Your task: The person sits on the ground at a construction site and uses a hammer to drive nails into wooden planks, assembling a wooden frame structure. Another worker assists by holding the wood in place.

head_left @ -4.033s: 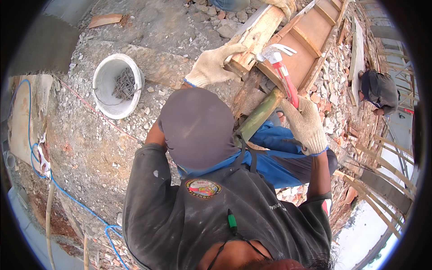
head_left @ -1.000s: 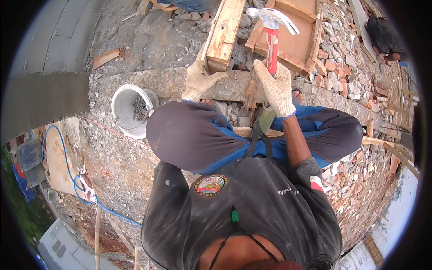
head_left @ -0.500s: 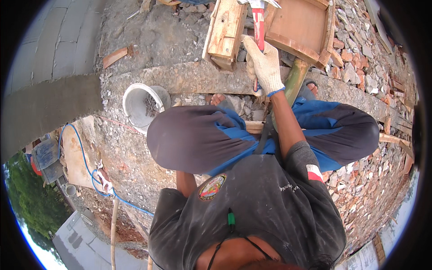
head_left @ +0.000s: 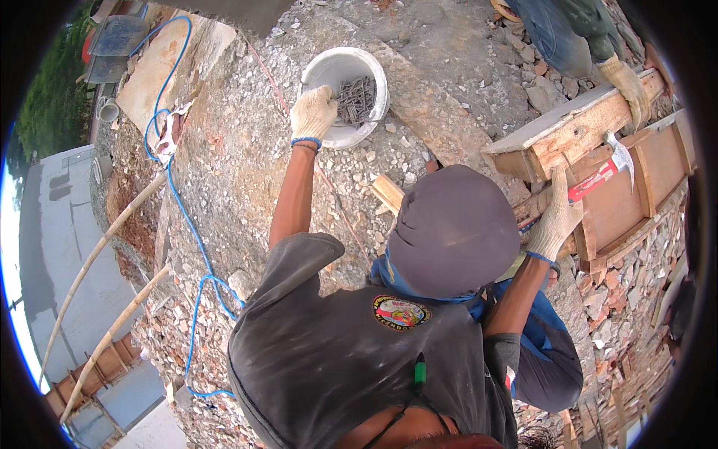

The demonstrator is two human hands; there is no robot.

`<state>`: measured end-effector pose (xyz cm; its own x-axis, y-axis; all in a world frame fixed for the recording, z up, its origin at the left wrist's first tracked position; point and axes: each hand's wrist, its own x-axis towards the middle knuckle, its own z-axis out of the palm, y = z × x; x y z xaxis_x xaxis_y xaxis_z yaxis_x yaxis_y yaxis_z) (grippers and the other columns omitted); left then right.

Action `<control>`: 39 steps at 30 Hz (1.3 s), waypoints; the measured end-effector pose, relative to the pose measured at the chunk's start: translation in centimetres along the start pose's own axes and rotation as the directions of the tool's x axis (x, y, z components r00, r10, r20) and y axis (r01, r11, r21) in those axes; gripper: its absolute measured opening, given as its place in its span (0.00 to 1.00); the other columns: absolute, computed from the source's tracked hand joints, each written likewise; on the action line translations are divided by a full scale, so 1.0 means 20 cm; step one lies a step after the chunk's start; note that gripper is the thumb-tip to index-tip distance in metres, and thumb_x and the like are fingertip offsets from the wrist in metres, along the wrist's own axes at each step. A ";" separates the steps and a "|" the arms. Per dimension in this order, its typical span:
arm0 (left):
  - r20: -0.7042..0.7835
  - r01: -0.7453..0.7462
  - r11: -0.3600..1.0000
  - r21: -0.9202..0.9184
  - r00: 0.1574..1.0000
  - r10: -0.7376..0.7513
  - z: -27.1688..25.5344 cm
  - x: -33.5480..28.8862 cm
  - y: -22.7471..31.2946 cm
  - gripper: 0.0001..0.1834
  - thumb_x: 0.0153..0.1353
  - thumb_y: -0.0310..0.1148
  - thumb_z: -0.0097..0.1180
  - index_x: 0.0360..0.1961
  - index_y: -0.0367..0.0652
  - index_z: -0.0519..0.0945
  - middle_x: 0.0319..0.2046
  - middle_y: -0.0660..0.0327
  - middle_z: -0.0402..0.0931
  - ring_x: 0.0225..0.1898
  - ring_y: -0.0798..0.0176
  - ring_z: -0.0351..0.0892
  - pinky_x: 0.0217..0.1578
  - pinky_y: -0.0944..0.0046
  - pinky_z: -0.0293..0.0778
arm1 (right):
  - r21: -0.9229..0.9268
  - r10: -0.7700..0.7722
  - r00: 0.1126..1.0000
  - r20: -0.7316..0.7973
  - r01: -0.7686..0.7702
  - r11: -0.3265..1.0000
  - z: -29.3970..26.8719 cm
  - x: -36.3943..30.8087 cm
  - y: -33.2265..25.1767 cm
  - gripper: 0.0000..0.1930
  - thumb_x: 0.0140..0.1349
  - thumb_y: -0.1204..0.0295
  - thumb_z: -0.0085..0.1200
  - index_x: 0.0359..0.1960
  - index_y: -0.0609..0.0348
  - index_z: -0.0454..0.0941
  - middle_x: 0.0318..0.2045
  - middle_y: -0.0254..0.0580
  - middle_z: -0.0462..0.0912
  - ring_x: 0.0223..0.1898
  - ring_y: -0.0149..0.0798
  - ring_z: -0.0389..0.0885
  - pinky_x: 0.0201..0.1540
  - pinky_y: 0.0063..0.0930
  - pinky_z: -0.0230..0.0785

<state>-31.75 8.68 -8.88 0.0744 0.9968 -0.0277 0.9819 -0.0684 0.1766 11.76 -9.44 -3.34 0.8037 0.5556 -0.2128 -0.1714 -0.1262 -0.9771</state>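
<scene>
My left hand [head_left: 313,116], in a cream knit glove, is closed over the left rim of a pale bucket [head_left: 383,82]. Many grey nails [head_left: 356,101] lie inside the bucket, close by my fingers. The gloved right hand [head_left: 555,218] is wrapped round the red handle of a claw hammer [head_left: 598,179], whose metal head points away to the right. One finger of that hand stretches toward the near face of a wooden box-like form [head_left: 572,131]. Beside it, a second wooden form with brown panels [head_left: 613,213] lies under the hammer.
A co-worker's gloved hand [head_left: 627,86] rests on the far end of the wooden form. Rubble [head_left: 606,310] spreads at right. A blue hose [head_left: 196,254] and bamboo poles [head_left: 105,247] run along the left. A short wood offcut [head_left: 387,193] lies below the bucket.
The view has swung left. My left hand, hidden by my leg before, has come out to the bucket. My right hand keeps the hammer, and the co-worker's hand now shows.
</scene>
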 end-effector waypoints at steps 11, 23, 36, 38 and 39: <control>0.282 0.255 0.957 -0.135 0.936 -0.210 0.57 0.31 -0.03 0.26 0.54 0.54 0.67 0.38 0.39 0.89 0.37 0.44 0.89 0.44 0.47 0.90 0.49 0.50 0.81 | -0.007 0.061 0.998 0.009 -0.061 0.998 -0.01 -0.04 -0.04 0.16 0.72 0.65 0.65 0.27 0.51 0.72 0.14 0.23 0.63 0.12 0.24 0.59 0.15 0.23 0.49; 0.166 0.219 0.829 -0.514 0.974 -0.154 0.16 0.30 0.07 0.14 0.74 0.35 0.60 0.34 0.40 0.72 0.27 0.50 0.83 0.26 0.58 0.88 0.23 0.60 0.80 | 0.103 0.211 0.972 0.100 -0.221 0.970 -0.08 -0.06 -0.11 0.14 0.73 0.66 0.64 0.53 0.64 0.84 0.17 0.24 0.70 0.14 0.21 0.64 0.15 0.20 0.55; -0.020 0.117 -0.177 -0.977 0.779 0.626 -0.44 -0.03 1.10 0.29 0.72 0.25 0.62 0.70 0.29 0.68 0.45 0.52 0.83 0.46 0.52 0.89 0.40 0.60 0.88 | 0.036 0.022 0.999 0.026 -0.023 0.999 -0.17 -0.18 -0.18 0.15 0.71 0.70 0.64 0.55 0.61 0.87 0.24 0.23 0.79 0.21 0.17 0.68 0.24 0.20 0.61; 0.113 0.236 -0.061 -0.970 0.658 0.745 -0.41 -0.01 1.26 0.30 0.72 0.27 0.62 0.71 0.26 0.67 0.48 0.53 0.83 0.51 0.48 0.88 0.44 0.56 0.90 | 0.001 0.020 0.999 0.024 -0.020 1.000 -0.20 -0.17 -0.16 0.15 0.70 0.70 0.64 0.56 0.60 0.87 0.27 0.25 0.82 0.24 0.18 0.71 0.27 0.20 0.65; 0.141 0.297 -0.067 -0.953 0.625 0.768 -0.39 0.00 1.32 0.29 0.73 0.27 0.61 0.70 0.27 0.68 0.48 0.53 0.82 0.53 0.47 0.88 0.46 0.55 0.90 | -0.017 0.020 0.999 0.025 -0.020 1.000 -0.22 -0.17 -0.15 0.15 0.70 0.70 0.64 0.56 0.60 0.87 0.28 0.26 0.83 0.25 0.19 0.72 0.29 0.21 0.66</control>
<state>-7.21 7.22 3.47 0.8250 0.5648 -0.0200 -0.2096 0.3387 0.9172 12.04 -14.60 0.40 0.7857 0.5733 -0.2324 -0.1774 -0.1510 -0.9725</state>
